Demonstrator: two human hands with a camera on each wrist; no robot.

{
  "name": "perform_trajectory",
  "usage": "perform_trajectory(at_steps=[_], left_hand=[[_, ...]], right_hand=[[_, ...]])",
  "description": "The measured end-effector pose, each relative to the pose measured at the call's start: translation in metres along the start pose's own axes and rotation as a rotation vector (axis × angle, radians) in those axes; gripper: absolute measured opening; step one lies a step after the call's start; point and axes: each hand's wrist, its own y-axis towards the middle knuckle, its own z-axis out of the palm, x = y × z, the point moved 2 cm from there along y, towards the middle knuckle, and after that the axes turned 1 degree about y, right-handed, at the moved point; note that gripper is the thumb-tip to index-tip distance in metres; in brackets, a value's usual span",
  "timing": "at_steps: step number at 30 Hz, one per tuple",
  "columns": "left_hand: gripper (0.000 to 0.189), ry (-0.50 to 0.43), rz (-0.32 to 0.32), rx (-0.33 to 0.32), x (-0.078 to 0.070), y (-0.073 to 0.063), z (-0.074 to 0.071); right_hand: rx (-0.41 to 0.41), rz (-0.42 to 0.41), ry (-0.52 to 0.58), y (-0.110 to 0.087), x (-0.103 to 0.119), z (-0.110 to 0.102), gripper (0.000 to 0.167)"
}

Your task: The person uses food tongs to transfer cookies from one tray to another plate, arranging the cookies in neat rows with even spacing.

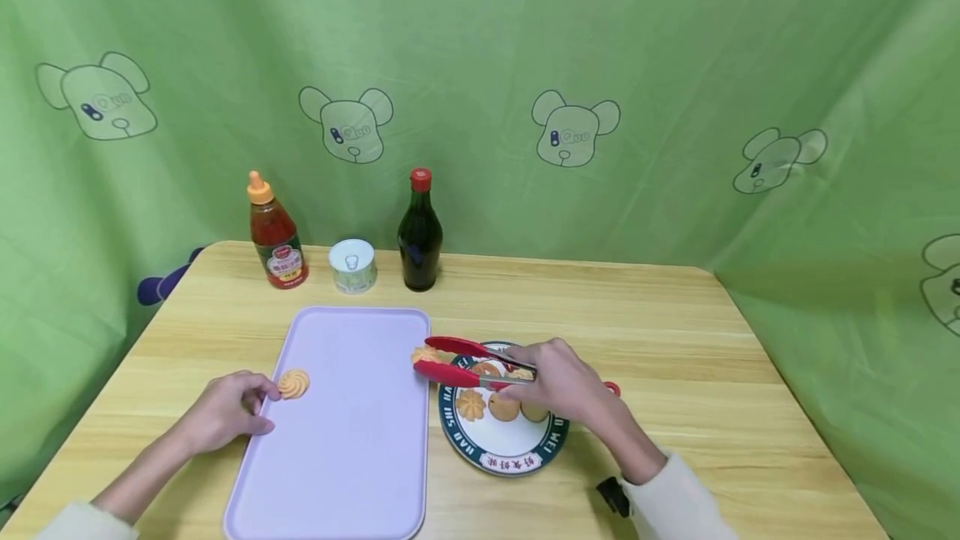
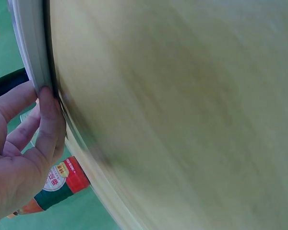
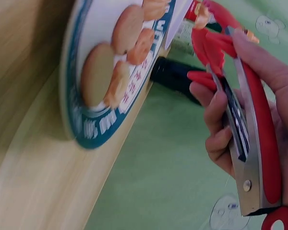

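My right hand grips red-and-silver tongs. Their red tips hold a swirled cookie above the tray's right edge, beside the plate. Several round and flower-shaped cookies lie on the white plate with a dark green rim, partly under the tongs and hand. At the left, my left hand pinches the long edge of the pale purple tray, as the left wrist view also shows of its rim. Near those fingertips, one swirl cookie lies on the tray.
Along the table's back stand a red sauce bottle with an orange cap, a small can with a pull ring, and a dark bottle with a red cap. A green curtain hangs behind the wooden table.
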Motion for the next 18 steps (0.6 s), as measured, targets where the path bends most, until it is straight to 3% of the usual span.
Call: perform_trajectory(at_steps=[4, 14, 18], left_hand=[[0.033, -0.002, 0.003, 0.003, 0.000, 0.000, 0.000], [0.032, 0.004, -0.006, 0.006, 0.002, 0.000, 0.000], [0.032, 0.006, 0.007, 0.004, 0.001, 0.000, -0.001]], right_hand=[[0.021, 0.005, 0.031, -0.008, -0.014, -0.004, 0.061], [0.044, -0.141, 0.002, -0.029, -0.036, -0.018, 0.064], [0.079, -0.142, 0.009, -0.041, -0.042, -0.021, 0.063]])
